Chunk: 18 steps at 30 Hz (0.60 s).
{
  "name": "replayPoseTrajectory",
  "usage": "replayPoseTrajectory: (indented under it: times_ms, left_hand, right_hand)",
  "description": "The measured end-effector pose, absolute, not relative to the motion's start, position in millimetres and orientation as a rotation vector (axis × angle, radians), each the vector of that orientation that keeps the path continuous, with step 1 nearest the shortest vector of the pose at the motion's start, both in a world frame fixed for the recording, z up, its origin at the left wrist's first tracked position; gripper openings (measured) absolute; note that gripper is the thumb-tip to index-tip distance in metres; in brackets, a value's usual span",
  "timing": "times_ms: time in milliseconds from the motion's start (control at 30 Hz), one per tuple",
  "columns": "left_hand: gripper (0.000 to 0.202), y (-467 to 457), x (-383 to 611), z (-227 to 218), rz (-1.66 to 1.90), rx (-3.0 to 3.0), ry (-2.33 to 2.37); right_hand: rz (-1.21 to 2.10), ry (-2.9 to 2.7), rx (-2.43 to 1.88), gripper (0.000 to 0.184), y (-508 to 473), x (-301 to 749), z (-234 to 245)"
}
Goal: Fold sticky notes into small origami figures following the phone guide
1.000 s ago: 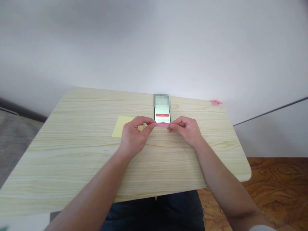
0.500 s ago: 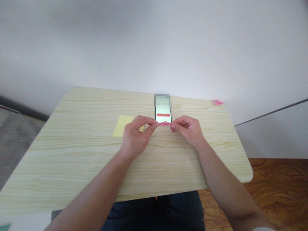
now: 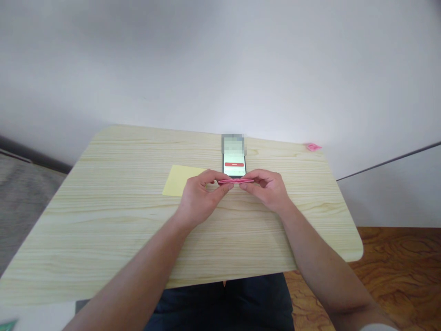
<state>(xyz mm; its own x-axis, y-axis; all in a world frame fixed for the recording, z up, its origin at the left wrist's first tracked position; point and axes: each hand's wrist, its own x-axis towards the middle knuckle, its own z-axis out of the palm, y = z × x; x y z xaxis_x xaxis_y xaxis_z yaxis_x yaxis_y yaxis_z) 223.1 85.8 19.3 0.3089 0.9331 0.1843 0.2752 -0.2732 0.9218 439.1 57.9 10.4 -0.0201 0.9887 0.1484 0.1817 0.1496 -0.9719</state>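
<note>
A folded piece of pink paper [image 3: 236, 181] is held edge-on between both hands, just in front of the phone. My left hand [image 3: 204, 194] pinches its left part between thumb and fingers. On the right part, my right hand [image 3: 268, 187] has the same kind of pinch. The fingertips cover some of the paper, so its full shape is hidden. Behind it a phone [image 3: 234, 158] with a lit screen stands at the table's back, its upper part blurred. A yellow sheet of paper [image 3: 177, 180] lies flat, partly behind my left hand.
The pale wood-grain table [image 3: 113, 207] meets a white wall [image 3: 220, 69] at its back edge. A small folded pink paper piece [image 3: 313, 147] sits at the back right corner. Something green [image 3: 7, 325] shows at the lower left.
Both hands have come closer together along the pink paper, their fingertips now nearer its middle. The paper sits slightly lower and its ends now show past the fingers.
</note>
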Motion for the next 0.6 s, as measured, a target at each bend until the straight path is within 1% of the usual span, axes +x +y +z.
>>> replayPoseTrajectory:
  times_ms: [233, 400, 600]
  left_hand:
    - [0.022, 86.4, 224.6, 17.3, 0.915, 1.632, 1.026]
    - [0.023, 87.5, 225.3, 16.4, 0.891, 1.627, 1.003]
    - [0.023, 85.8, 226.0, 19.3, 0.858, 1.767, 1.077]
  right_hand:
    - [1.11, -1.411, -1.255, 0.023, 55.5, 436.6, 11.2]
    - [1.039, -1.458, -1.276, 0.02, 55.2, 435.4, 12.5]
    - [0.979, -1.512, -1.29, 0.018, 54.4, 434.4, 15.0]
